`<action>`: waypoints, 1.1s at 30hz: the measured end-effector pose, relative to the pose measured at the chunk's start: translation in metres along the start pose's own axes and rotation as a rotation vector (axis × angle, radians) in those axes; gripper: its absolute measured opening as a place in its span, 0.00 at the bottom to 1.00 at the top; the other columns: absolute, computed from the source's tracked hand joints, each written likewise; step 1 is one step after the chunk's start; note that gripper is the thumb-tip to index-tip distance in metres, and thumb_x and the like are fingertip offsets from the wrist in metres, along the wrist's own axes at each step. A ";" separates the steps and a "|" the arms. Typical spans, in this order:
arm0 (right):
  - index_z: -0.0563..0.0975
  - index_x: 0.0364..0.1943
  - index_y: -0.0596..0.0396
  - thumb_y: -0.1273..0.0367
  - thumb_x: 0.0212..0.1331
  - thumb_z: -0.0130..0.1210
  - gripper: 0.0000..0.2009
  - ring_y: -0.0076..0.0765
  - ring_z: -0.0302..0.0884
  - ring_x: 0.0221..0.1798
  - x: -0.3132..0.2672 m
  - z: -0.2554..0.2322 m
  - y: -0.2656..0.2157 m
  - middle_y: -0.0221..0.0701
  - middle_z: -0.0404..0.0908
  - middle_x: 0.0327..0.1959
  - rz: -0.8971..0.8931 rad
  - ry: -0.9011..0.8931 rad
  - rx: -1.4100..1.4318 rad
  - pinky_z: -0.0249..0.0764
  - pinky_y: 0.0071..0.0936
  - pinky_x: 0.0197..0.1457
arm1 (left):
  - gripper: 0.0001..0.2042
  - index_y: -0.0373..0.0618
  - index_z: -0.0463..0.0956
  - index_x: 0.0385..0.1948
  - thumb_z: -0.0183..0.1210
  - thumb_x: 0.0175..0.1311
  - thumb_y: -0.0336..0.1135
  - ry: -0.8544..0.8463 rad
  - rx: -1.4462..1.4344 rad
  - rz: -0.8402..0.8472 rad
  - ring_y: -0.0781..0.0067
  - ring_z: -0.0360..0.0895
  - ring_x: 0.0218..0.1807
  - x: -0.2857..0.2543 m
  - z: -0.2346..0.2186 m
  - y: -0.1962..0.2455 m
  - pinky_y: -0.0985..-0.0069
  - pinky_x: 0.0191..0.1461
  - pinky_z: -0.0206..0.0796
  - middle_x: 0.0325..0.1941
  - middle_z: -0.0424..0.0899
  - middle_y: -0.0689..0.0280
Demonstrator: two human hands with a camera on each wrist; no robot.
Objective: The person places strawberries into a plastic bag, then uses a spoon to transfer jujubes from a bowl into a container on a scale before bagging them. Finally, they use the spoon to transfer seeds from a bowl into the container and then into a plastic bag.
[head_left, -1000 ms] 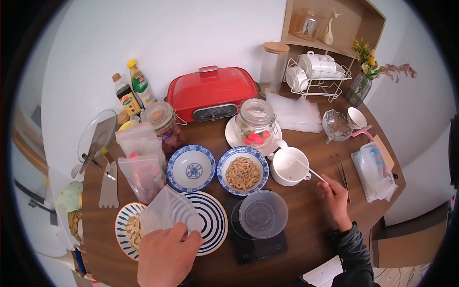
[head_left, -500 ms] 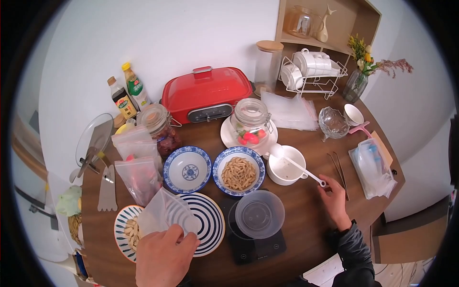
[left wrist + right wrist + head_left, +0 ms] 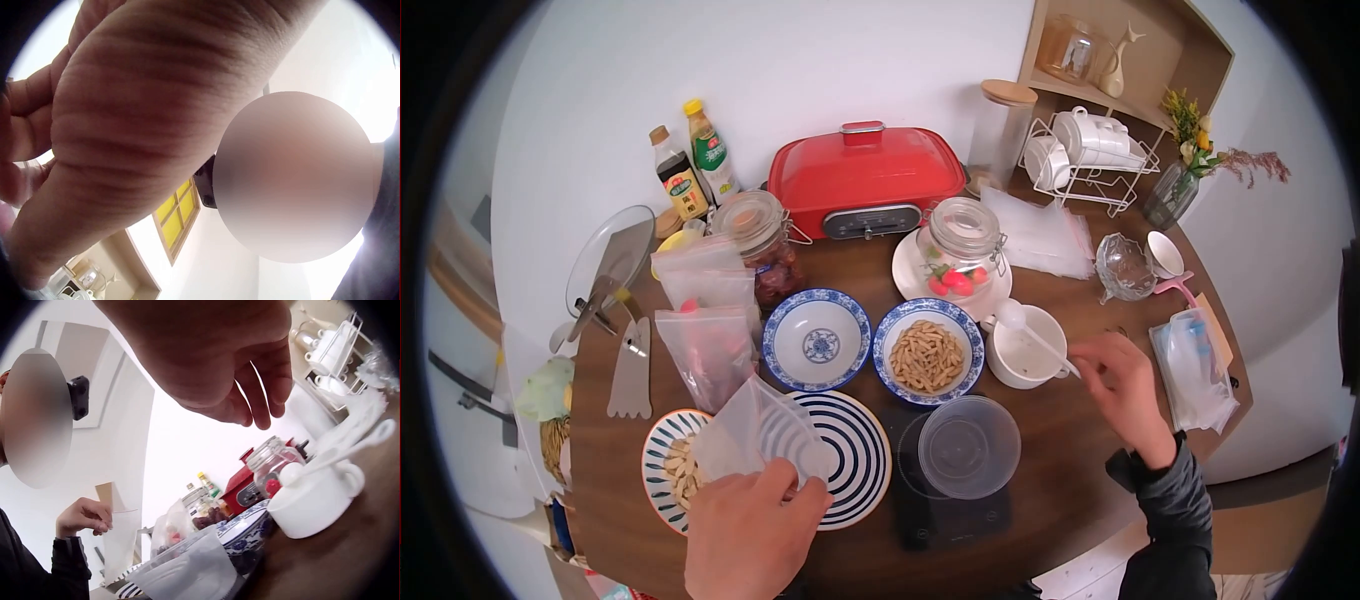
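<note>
My left hand [image 3: 755,525] pinches the edge of a translucent plastic bag [image 3: 750,435], which stands up over two patterned plates. One of these, a striped plate [image 3: 875,455], lies partly behind the bag; on the other plate [image 3: 657,505] are pale dried slices [image 3: 682,470]. My right hand [image 3: 1122,390] hovers beside a white two-handled cup [image 3: 1022,365], fingers loosely bent around nothing. A white long-handled spoon [image 3: 340,453] rests across that cup's rim, below the right hand in the right wrist view. The left wrist view shows mostly the left hand's palm side [image 3: 144,112].
A clear plastic tub [image 3: 970,447] sits on a black scale [image 3: 955,520]. Behind are a bowl of brown pieces [image 3: 927,357], a blue-white bowl [image 3: 817,345], glass jars [image 3: 965,245] and a red cooker [image 3: 865,180]. Filled bags [image 3: 710,350] stand at left, a bag pack [image 3: 1190,370] at right.
My right hand has let go of the spoon's handle and risen beside it; the spoon stays across the cup. The left hand keeps its hold on the bag. The head view has shifted slightly.
</note>
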State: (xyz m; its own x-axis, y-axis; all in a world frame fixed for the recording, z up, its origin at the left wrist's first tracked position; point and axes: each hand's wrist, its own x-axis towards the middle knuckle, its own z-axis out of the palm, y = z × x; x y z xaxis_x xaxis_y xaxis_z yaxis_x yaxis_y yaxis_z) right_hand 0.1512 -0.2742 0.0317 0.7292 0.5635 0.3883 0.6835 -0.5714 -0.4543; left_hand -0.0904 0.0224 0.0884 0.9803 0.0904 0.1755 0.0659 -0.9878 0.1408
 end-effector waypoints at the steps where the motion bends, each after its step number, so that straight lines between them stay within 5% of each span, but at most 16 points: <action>1: 0.83 0.39 0.56 0.79 0.55 0.62 0.08 0.41 0.80 0.34 0.016 0.007 -0.006 0.36 0.84 0.35 -0.003 -0.002 -0.001 0.77 0.33 0.39 | 0.07 0.51 0.81 0.29 0.70 0.52 0.37 0.002 -0.002 -0.003 0.63 0.75 0.25 0.000 -0.001 -0.001 0.65 0.29 0.63 0.27 0.72 0.67; 3: 0.83 0.38 0.55 0.74 0.57 0.63 0.06 0.46 0.82 0.37 0.047 0.024 -0.013 0.37 0.84 0.36 -0.303 -0.041 -0.053 0.77 0.40 0.38 | 0.04 0.51 0.77 0.31 0.61 0.59 0.36 -0.030 -0.009 0.019 0.57 0.77 0.27 -0.001 -0.002 -0.004 0.62 0.29 0.67 0.30 0.72 0.63; 7: 0.83 0.42 0.53 0.71 0.57 0.64 0.09 0.48 0.82 0.43 0.094 0.066 -0.015 0.37 0.85 0.37 -0.327 -0.166 -0.099 0.77 0.40 0.43 | 0.04 0.51 0.77 0.30 0.61 0.58 0.36 -0.022 -0.040 0.005 0.57 0.77 0.27 -0.001 -0.003 -0.008 0.62 0.29 0.67 0.30 0.71 0.62; 14: 0.83 0.44 0.49 0.61 0.57 0.65 0.13 0.47 0.84 0.36 0.123 0.110 -0.022 0.35 0.86 0.33 -0.370 -0.400 -0.486 0.79 0.42 0.39 | 0.02 0.50 0.74 0.27 0.59 0.54 0.31 -0.035 -0.025 0.000 0.60 0.77 0.27 0.000 -0.004 -0.013 0.63 0.28 0.68 0.29 0.71 0.64; 19: 0.83 0.42 0.49 0.56 0.56 0.66 0.16 0.48 0.85 0.38 0.132 0.127 -0.015 0.38 0.85 0.33 -0.167 -0.587 -0.547 0.79 0.44 0.39 | 0.02 0.50 0.73 0.26 0.57 0.53 0.30 -0.050 -0.053 0.021 0.61 0.78 0.29 0.003 -0.002 -0.014 0.64 0.30 0.68 0.29 0.71 0.64; 25: 0.83 0.41 0.52 0.54 0.57 0.65 0.17 0.49 0.84 0.41 0.134 0.137 -0.010 0.41 0.85 0.34 -0.151 -0.583 -0.484 0.79 0.45 0.43 | 0.03 0.49 0.72 0.26 0.57 0.52 0.30 -0.044 -0.052 0.040 0.61 0.77 0.29 0.002 0.004 -0.018 0.65 0.30 0.68 0.29 0.70 0.63; 27: 0.82 0.41 0.54 0.56 0.57 0.65 0.17 0.50 0.84 0.41 0.136 0.140 0.002 0.42 0.85 0.34 -0.138 -0.604 -0.392 0.78 0.44 0.44 | 0.09 0.46 0.80 0.31 0.63 0.46 0.32 -0.115 -0.090 0.063 0.71 0.76 0.25 -0.001 0.005 -0.023 0.70 0.27 0.64 0.30 0.71 0.67; 30: 0.81 0.42 0.57 0.59 0.59 0.64 0.16 0.51 0.83 0.42 0.137 0.139 0.012 0.44 0.84 0.35 -0.130 -0.619 -0.243 0.77 0.43 0.46 | 0.03 0.49 0.72 0.25 0.57 0.52 0.30 -0.028 -0.060 0.035 0.61 0.77 0.29 0.001 0.004 -0.016 0.65 0.30 0.68 0.28 0.70 0.63; 33: 0.81 0.42 0.59 0.63 0.60 0.64 0.14 0.52 0.83 0.41 0.134 0.133 0.012 0.44 0.83 0.34 -0.118 -0.597 -0.104 0.76 0.42 0.46 | 0.03 0.49 0.72 0.25 0.57 0.52 0.31 -0.036 -0.041 0.034 0.61 0.77 0.29 0.000 0.004 -0.016 0.65 0.30 0.68 0.29 0.71 0.63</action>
State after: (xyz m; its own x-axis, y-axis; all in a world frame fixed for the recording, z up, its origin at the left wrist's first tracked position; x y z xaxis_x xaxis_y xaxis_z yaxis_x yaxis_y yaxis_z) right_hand 0.2526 -0.1263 -0.0288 0.5238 0.8461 -0.0984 0.7800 -0.5229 -0.3437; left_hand -0.0907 0.0378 0.0825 0.9880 0.0517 0.1453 0.0256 -0.9841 0.1757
